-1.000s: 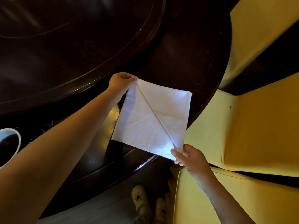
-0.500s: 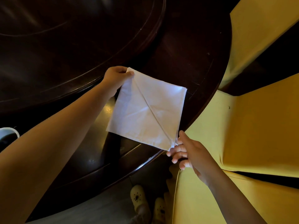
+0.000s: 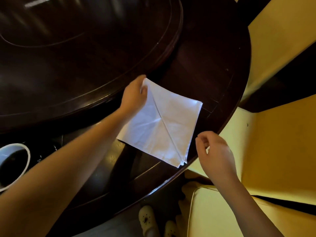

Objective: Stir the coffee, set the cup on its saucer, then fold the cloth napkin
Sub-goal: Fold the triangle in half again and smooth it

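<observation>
1. On the dark wooden table, close to its near rim: a white cloth napkin, lying flat, folded to a square, with a diagonal line running from its far corner to its near corner.
2. Hard to tell whether that line is a crease or two edges that meet.
3. Left corner of the napkin hidden behind the left forearm; near corner just inside the table's rim.
4. At the far corner: the left hand, pinching the cloth between thumb and curled fingers, fingertips partly hidden under the cloth.
5. Just right of the napkin and apart from it, over the table's rim: the right hand, blurred, fingers loosely curled, thumb and forefinger close together, holding nothing.
6. At the left edge, cut off by the frame: a white cup with dark coffee inside; too dark beneath it to make out any saucer.
7. Behind the napkin: a raised round turntable, its far side out of view.
8. To the right: yellow chair covers, only partly in view.
9. Below the table's rim: pale clogs, partly cut off at the bottom.
</observation>
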Demonstrator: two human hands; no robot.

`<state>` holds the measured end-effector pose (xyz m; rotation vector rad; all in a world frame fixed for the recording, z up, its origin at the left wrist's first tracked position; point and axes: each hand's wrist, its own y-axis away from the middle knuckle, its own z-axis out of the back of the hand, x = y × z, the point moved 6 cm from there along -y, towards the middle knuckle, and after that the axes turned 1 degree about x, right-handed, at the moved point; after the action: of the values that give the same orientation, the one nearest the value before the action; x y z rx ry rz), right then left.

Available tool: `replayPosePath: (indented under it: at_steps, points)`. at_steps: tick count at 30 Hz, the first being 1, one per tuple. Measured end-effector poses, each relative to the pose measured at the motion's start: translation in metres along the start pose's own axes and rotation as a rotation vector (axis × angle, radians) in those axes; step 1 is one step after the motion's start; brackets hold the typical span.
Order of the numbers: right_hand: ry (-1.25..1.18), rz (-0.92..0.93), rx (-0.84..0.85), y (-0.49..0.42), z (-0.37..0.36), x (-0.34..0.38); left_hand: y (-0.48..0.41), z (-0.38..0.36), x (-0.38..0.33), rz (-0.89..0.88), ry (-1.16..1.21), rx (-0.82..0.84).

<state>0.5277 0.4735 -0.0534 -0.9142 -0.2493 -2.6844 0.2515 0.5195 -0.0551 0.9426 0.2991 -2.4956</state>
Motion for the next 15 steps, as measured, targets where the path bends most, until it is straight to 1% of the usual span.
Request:
replayPosePath:
  at_steps: [1, 3, 5, 6, 8, 12, 15]
  points:
    - [0.004, 0.106, -0.017, -0.003, -0.002, 0.009, 0.012, -0.006, 0.000, -0.075, -0.096, 0.027]
    - [0.073, 0.323, 0.094, -0.004, -0.024, 0.030, 0.034, -0.020, 0.003, -0.214, -0.319, 0.084]
    - [0.257, 0.508, 0.224, 0.003, -0.056, 0.039, 0.045, -0.034, 0.009, -0.257, -0.453, 0.189]
    - [0.334, 0.552, 0.270, 0.007, -0.069, 0.037, 0.046, -0.040, 0.012, -0.250, -0.480, 0.246]
    - [0.432, 0.587, 0.297, 0.010, -0.083, 0.030, 0.045, -0.046, 0.018, -0.246, -0.523, 0.321]
    - [0.492, 0.605, 0.288, 0.012, -0.086, 0.026, 0.040, -0.050, 0.026, -0.277, -0.580, 0.329]
    - [0.492, 0.609, 0.305, 0.013, -0.088, 0.026, 0.032, -0.052, 0.026, -0.243, -0.570, 0.312]
